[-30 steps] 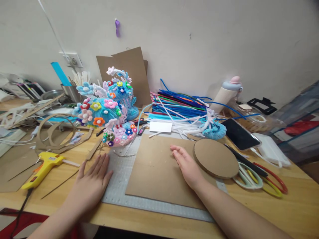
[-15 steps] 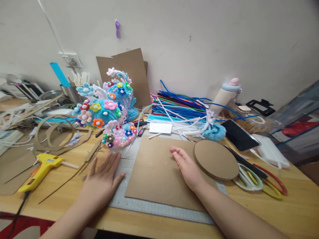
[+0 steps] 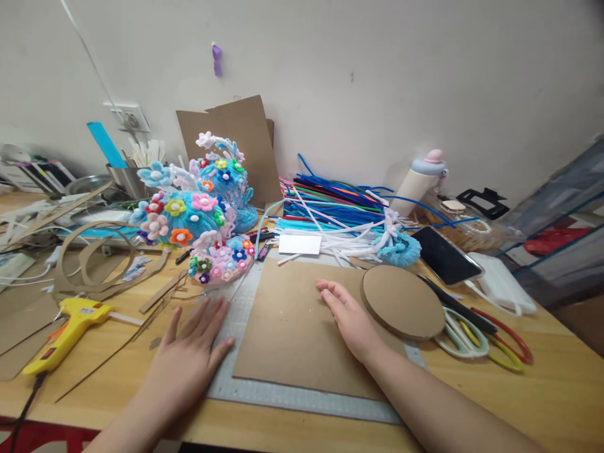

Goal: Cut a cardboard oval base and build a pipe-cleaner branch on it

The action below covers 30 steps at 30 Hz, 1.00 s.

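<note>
My left hand (image 3: 191, 352) lies flat with fingers spread, across the left edge of the grey cutting mat (image 3: 302, 396) and the wooden table. It holds nothing. My right hand (image 3: 352, 324) rests on its edge upon a rectangular cardboard sheet (image 3: 287, 327), fingers loosely stretched and thumb side up, with nothing visible in it. Just right of that hand sits a round cardboard disc (image 3: 403, 301), overlapping the sheet's right side. Beyond my left hand stands a pink dome with small fuzzy flowers (image 3: 221, 261), in front of larger blue flower-covered pieces (image 3: 186, 217).
A yellow glue gun (image 3: 66, 333) lies at left beside cardboard rings (image 3: 94, 258). Pipe cleaners (image 3: 325, 204) are heaped at the back, with a bottle (image 3: 419, 182) beyond. On the right are scissors (image 3: 460, 333), a phone (image 3: 446, 255) and a white power bank (image 3: 503, 283).
The whole view has shifted slightly, so most things appear a little further left. Both hands keep nearly the same pose and place on the table.
</note>
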### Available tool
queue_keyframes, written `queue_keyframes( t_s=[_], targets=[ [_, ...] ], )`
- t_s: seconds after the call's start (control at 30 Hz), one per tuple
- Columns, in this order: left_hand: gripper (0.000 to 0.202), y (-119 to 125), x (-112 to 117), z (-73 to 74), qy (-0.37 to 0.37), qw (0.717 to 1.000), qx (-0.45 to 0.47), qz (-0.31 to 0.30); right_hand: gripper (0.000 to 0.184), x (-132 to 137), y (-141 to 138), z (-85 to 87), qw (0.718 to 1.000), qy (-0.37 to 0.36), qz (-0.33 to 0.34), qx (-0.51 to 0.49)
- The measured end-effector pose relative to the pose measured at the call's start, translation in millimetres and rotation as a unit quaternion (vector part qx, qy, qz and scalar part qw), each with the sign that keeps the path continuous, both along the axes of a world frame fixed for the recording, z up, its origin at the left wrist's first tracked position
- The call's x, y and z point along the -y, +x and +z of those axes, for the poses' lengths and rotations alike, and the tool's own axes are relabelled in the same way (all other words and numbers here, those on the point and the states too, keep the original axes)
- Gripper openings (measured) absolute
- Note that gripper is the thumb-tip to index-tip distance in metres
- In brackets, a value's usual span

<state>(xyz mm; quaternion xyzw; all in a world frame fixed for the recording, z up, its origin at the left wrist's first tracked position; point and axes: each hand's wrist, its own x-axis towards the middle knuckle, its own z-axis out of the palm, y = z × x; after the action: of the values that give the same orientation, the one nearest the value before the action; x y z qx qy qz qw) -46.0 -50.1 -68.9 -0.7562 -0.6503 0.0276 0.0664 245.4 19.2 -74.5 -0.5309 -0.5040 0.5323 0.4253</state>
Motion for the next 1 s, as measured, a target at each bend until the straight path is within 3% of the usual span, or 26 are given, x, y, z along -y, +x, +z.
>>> queue_keyframes(
  t_s=[0.13, 0.23, 0.3, 0.33, 0.4, 0.5, 0.57, 0.63, 0.73, 0.83, 0.9, 1.0],
  targets=[
    [0.062, -17.6, -24.1, -2.0, 0.002, 0.997, -0.015, 0.076, 0.040, 2.8, -3.3, 0.9, 1.000, 0.028, 0.013, 0.004],
    [0.065, -31.6, -44.9, -0.9, -0.007, 0.991, -0.010, 0.135, 0.030, 1.8, 10.3, 15.2, 0.984, 0.141, 0.067, 0.085],
    [0.063, -36.9, -51.7, 2.9, 0.015, 0.988, 0.000, 0.154, 0.026, -3.1, 35.7, 29.4, 0.933, 0.265, 0.082, 0.227],
    [0.060, -37.4, -52.3, 5.7, 0.038, 0.987, 0.006, 0.154, 0.028, -6.6, 52.7, 35.6, 0.903, 0.309, 0.031, 0.295],
    [0.051, -32.5, -48.2, 12.1, 0.101, 0.984, 0.022, 0.142, 0.039, -14.0, 90.7, 42.2, 0.863, 0.288, -0.081, 0.408],
    [0.042, -6.6, -31.9, 18.5, 0.192, 0.972, 0.052, 0.126, 0.062, -20.5, 137.7, 33.8, 0.800, 0.133, -0.114, 0.574],
    [0.040, 20.6, -17.6, 18.8, 0.183, 0.979, 0.077, 0.054, 0.083, -20.1, 152.3, 21.1, 0.778, 0.076, -0.054, 0.622],
    [0.041, 49.2, -4.2, 17.9, 0.107, 0.985, 0.108, -0.081, 0.102, -17.0, 154.2, 10.5, 0.767, 0.046, -0.002, 0.640],
    [0.053, 81.3, 7.6, 20.0, -0.037, 0.961, 0.149, -0.229, 0.119, -14.1, 147.7, 5.6, 0.758, 0.021, 0.045, 0.651],
    [0.054, 94.1, 7.9, 25.0, -0.127, 0.937, 0.176, -0.275, 0.116, -19.8, 146.0, 10.1, 0.770, 0.014, 0.052, 0.636],
    [0.051, 95.7, 5.4, 26.6, -0.140, 0.934, 0.187, -0.272, 0.109, -27.8, 149.4, 13.7, 0.780, 0.021, 0.023, 0.625],
    [0.046, 96.5, 3.7, 25.7, -0.128, 0.933, 0.197, -0.272, 0.109, -39.8, 155.6, 16.7, 0.771, 0.016, -0.004, 0.637]
  ],
)
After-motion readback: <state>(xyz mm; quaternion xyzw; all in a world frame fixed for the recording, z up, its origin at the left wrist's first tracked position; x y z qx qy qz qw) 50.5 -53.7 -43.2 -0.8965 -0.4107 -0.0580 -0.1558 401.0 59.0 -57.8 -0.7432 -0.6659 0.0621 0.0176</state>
